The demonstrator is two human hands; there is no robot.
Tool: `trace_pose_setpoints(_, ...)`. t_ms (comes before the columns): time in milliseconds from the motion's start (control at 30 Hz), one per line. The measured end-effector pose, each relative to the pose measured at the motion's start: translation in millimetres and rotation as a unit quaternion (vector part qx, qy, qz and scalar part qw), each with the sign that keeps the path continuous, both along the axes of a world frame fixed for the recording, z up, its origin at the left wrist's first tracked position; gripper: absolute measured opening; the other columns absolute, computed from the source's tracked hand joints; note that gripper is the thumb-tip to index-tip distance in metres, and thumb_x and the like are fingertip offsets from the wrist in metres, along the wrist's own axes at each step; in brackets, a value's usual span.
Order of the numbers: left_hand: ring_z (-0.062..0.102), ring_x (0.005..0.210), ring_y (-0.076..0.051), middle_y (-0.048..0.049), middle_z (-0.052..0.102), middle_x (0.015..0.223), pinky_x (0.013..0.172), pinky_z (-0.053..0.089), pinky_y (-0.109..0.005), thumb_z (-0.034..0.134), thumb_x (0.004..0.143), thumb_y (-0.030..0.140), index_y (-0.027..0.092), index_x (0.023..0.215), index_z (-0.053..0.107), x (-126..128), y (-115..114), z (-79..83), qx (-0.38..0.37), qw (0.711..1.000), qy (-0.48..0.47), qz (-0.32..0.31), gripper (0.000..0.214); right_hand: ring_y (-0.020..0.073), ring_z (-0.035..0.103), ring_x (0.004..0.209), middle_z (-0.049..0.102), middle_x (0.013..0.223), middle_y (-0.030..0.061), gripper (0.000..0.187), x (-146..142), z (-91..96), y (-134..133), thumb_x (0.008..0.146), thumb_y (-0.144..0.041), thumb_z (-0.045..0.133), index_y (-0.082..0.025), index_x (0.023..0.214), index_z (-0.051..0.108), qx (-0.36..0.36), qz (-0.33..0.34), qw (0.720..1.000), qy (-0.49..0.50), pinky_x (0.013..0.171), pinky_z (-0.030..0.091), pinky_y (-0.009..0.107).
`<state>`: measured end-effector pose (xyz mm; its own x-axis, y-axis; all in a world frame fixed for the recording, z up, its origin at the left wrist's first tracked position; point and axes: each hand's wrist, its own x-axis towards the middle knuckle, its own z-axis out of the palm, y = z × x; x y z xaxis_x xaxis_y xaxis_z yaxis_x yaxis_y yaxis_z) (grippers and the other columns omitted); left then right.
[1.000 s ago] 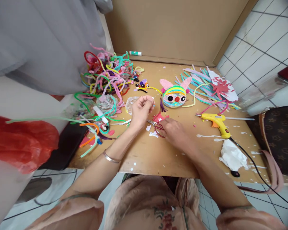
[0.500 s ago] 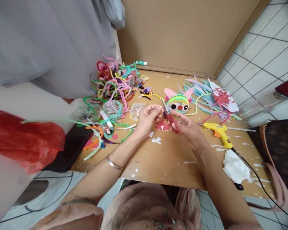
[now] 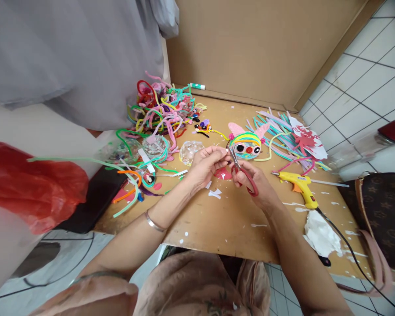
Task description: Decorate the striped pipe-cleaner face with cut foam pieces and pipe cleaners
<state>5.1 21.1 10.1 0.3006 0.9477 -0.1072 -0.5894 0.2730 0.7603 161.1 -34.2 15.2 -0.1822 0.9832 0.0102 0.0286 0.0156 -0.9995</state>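
Observation:
My right hand holds red-handled scissors, fingers round the handles, blades pointing up and left. Pinched between the thumb and fingers of my left hand is a small white scrap, mostly hidden, right beside the blades. Just beyond the scissors lies a colourful animal face with pink ears, black-and-white eyes and a red nose. Under my hands are a red cut-out piece and white paper scraps on the table.
A tangled pile of pipe cleaners lies at the back left, near a clear round plastic piece. Straight pipe cleaners are at the back right. A yellow glue gun, crumpled tissue and brown bag stand right.
The scissors have turned and come closer to my left fingertips, so the blades now meet the white scrap. My left hand stays pinched; the view has shifted slightly.

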Motion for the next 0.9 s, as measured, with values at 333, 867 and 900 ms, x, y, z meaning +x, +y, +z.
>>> trace_pose_setpoints(333,0.065,0.055,-0.006,0.0004,0.067,0.06,0.06,0.052,-0.016,0.079,0.069,0.019,0.012,0.067,0.063,-0.4,-3.4,6.0,-0.005,1.0,0.006,-0.025,0.018,0.0083,0.037,0.054,0.048,0.062,-0.0056,0.054,1.4,-0.5,1.3,0.066,-0.063,0.08,-0.019,0.094,0.067,0.001,-0.014,1.0,-0.007,0.052,0.033,0.024)
trace_pose_setpoints(867,0.064,0.057,-0.007,-0.0014,0.068,0.062,0.067,0.053,-0.02,0.075,0.075,0.017,0.011,0.069,0.063,0.2,-2.2,3.7,-0.013,0.999,0.014,-0.033,0.015,0.0066,0.032,0.048,0.044,0.054,-0.0063,0.047,-0.1,2.2,0.7,0.063,-0.06,0.082,-0.019,0.083,0.072,-0.003,-0.049,0.998,-0.042,0.045,0.026,0.023)
trace_pose_setpoints(900,0.064,0.057,-0.007,-0.0015,0.067,0.062,0.067,0.053,-0.02,0.075,0.075,0.017,0.011,0.068,0.063,0.3,-2.1,3.4,-0.012,0.999,0.013,-0.033,0.015,0.0064,0.032,0.047,0.045,0.054,-0.0061,0.048,0.0,2.2,0.6,0.062,-0.06,0.082,-0.018,0.083,0.072,-0.003,-0.051,0.998,-0.045,0.045,0.026,0.023)
